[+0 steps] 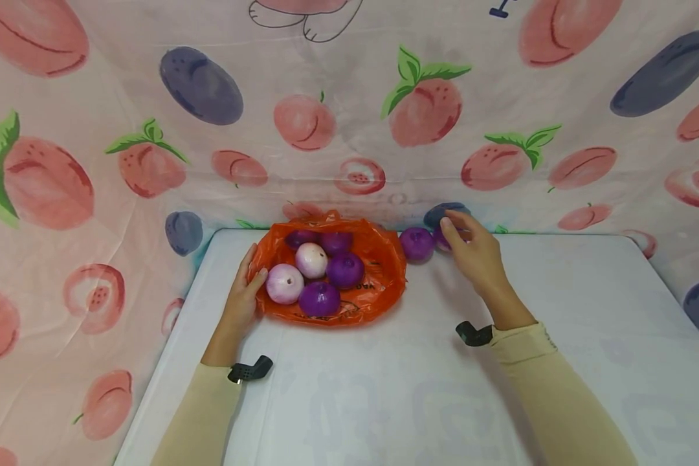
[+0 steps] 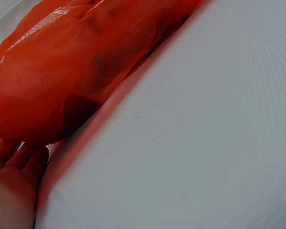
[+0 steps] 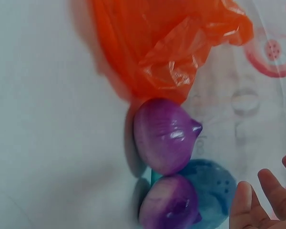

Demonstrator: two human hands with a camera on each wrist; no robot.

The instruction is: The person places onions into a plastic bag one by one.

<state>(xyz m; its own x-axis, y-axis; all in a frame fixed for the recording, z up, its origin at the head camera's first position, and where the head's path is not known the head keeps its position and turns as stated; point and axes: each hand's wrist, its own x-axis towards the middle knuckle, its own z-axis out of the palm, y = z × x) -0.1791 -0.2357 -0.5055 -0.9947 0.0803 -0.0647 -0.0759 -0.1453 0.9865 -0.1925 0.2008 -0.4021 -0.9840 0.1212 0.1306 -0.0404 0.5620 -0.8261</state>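
An orange plastic bag lies wide-mouthed on the table, with several onions inside, some deep purple and two paler. My left hand holds the bag's left edge, thumb over the rim and fingers along the outside. In the left wrist view its fingertips meet the bag's lower side. Right of the bag sit two more purple onions, one beside the bag and another touching it. My right hand hovers by the farther onion, fingers spread and holding nothing.
The white table ends at a fruit-patterned cloth hanging close behind the bag and onions. Cloth also rises along the left and right sides. Each wrist carries a small black device, one left and one right.
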